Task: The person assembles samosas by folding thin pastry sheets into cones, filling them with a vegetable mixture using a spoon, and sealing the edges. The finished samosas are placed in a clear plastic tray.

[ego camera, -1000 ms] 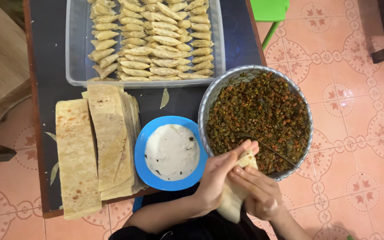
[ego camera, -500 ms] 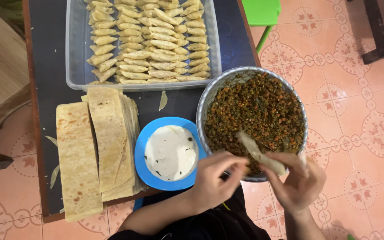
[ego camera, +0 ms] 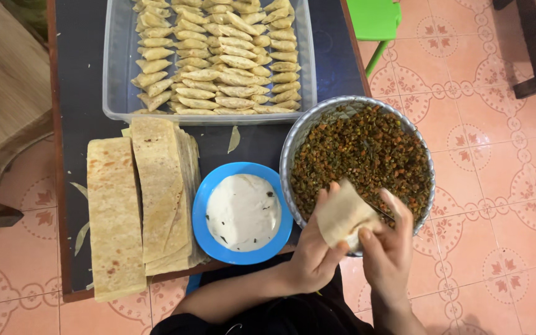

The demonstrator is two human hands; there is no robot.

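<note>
Now, left to right as I look down:
Far left: a long stack of browned flatbread strips (ego camera: 114, 214) lies on the dark tabletop (ego camera: 75, 93), with a second stack of cut pastry strips (ego camera: 162, 186) just beside it.
Behind them: a clear plastic tray (ego camera: 114, 74) packed with rows of pale folded pastry parcels (ego camera: 218, 56).
Centre: a round blue plastic plate (ego camera: 206, 198) holding white flour paste (ego camera: 243, 211), touching the rim of the bowl.
Right of it: a big round metal bowl (ego camera: 293, 146) full of dark minced green and orange filling (ego camera: 361, 152).
My left hand (ego camera: 311, 254): closed around the pale folded pastry sheet (ego camera: 342, 217), fingers under it, thumb at its near edge, over the bowl's near rim.
My right hand (ego camera: 389, 248): pinching the same sheet from the right side, fingertips on its edge.
Far right: pink patterned floor tiles (ego camera: 497, 155) and a green plastic stool (ego camera: 373, 18).
</note>
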